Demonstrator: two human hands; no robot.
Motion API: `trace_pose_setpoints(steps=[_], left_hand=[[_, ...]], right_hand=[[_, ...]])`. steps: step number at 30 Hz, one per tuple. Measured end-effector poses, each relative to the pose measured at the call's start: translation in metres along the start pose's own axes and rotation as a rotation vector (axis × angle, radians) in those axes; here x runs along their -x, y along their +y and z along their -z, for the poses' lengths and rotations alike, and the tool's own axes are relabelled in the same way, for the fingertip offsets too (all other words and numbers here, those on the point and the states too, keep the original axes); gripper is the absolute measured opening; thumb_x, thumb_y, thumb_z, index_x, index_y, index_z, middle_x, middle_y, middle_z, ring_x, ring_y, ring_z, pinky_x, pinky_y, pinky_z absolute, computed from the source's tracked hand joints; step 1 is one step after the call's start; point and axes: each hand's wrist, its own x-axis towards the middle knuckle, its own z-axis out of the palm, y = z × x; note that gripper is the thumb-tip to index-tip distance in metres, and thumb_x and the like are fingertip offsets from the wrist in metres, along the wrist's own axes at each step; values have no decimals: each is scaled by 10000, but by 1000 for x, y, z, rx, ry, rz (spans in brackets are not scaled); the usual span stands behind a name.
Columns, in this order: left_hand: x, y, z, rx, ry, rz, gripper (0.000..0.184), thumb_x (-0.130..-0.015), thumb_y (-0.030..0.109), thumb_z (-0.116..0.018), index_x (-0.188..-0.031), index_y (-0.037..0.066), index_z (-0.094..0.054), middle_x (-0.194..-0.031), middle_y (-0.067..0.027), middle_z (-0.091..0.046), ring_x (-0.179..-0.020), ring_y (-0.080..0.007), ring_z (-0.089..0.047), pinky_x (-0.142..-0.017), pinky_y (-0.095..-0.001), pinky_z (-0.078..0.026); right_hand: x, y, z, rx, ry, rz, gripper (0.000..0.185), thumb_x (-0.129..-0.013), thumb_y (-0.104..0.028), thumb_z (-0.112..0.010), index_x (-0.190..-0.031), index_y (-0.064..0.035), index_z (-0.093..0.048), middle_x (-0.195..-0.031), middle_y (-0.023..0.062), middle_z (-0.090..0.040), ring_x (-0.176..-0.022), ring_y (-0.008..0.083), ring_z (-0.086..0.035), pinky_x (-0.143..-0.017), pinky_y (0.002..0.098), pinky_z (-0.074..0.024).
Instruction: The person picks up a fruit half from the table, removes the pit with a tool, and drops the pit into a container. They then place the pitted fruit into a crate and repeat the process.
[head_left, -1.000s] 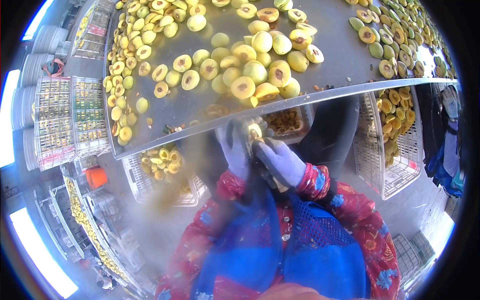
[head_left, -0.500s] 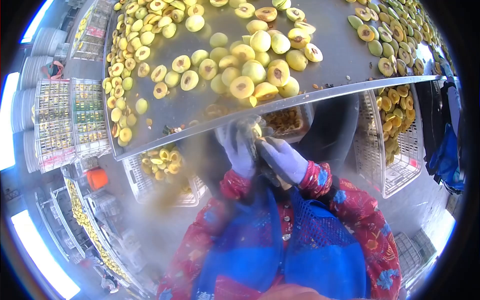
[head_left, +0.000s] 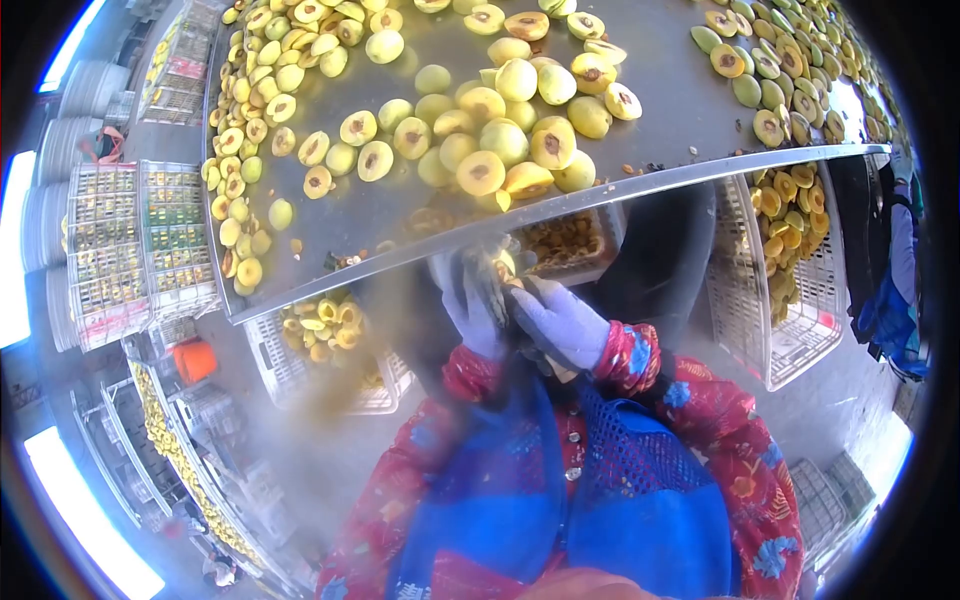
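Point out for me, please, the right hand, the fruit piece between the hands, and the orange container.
Right hand point(head_left: 563, 322): head view, on the back of the glove.
Fruit piece point(head_left: 506, 264): head view, on its yellow surface.
Orange container point(head_left: 193, 360): head view, on its visible middle.

- Bright overall; white panels point(head_left: 92, 510) at pic's L edge blown out to pure white.
- Glare patch on bench point(head_left: 640, 150), upper R.
- Hazy smear L of ctr, veiling crate point(head_left: 265, 350) & L hand point(head_left: 472, 300); outlines hard to read.
- R hand point(head_left: 565, 325) slightly clearer.
- Heavy fisheye: bench edge bowed, bkgd stretched, black corners w/ bluish fringe.
- Far L bkgd soft, small details lost.
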Motion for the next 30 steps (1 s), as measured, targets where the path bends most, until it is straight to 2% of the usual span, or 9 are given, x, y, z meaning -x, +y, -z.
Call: trace_pose_setpoints(steps=[4,7,12,14,16,19,24,27,30], left_hand=[[-6,-9,0,-373,0,-182,335,-1010,169,-469,-1273,-38,-479,-1151,-110,-608,-1008,-178,-612,-893,-279,-497],[-6,13,-14,-151,-18,86,310,-1021,177,-443,-1236,-37,-509,-1100,-85,-617,-959,-138,-599,-822,-248,-491],[-11,1,-2,-391,-59,-156,321,-1004,187,-464,-1226,-39,-513,-1100,-100,-620,-973,-149,-602,-847,-269,-488],[-13,-4,4,-389,-115,-174,327,-995,188,-473,-1227,-40,-512,-1123,-119,-621,-992,-168,-607,-870,-282,-488],[-11,10,-11,-214,-177,-130,328,-986,187,-479,-1219,-41,-517,-1148,-137,-621,-1014,-190,-613,-891,-297,-490],[-24,3,2,-723,-354,-403,345,-988,221,-478,-1195,-49,-533,-1178,-150,-616,-1030,-220,-621,-896,-310,-499],[-28,7,2,-14,-120,403,353,-994,245,-471,-1154,-56,-562,-1094,-152,-655,-969,-215,-651,-838,-305,-529],[-25,-6,9,-126,-83,268,322,-994,213,-472,-1124,-62,-579,-1051,-148,-666,-928,-196,-656,-804,-289,-535],[-15,-20,7,-231,80,51,278,-985,161,-481,-1100,-63,-599,-1032,-143,-666,-894,-185,-651,-777,-269,-532]], right_hand=[[-2,-3,5,-87,-53,-29,341,-999,-315,-451,-928,8,-538,-635,90,-573,-520,177,-583,-487,318,-469],[-5,1,4,-26,-4,-39,346,-1004,-320,-436,-921,1,-537,-635,72,-565,-504,167,-568,-469,306,-459],[3,-13,13,-417,-199,-129,364,-1003,-324,-416,-961,11,-552,-665,83,-578,-529,170,-573,-496,300,-468],[-5,2,15,-86,-158,126,350,-988,-313,-436,-1027,11,-563,-684,109,-583,-613,207,-604,-560,323,-491],[-5,6,9,-56,-33,-10,321,-984,-277,-441,-1049,11,-566,-727,134,-594,-666,254,-626,-604,350,-503],[-6,15,10,152,60,47,277,-972,-222,-454,-1059,17,-567,-818,194,-593,-725,345,-630,-662,414,-507],[3,11,2,483,113,274,241,-962,-198,-476,-1040,11,-567,-860,233,-575,-731,397,-618,-665,456,-500],[-1,16,2,460,111,280,221,-962,-202,-479,-1019,-7,-564,-862,232,-577,-724,390,-619,-616,453,-499],[2,0,8,-25,-43,-51,228,-967,-220,-474,-996,-10,-560,-820,231,-584,-697,388,-617,-581,449,-497]])
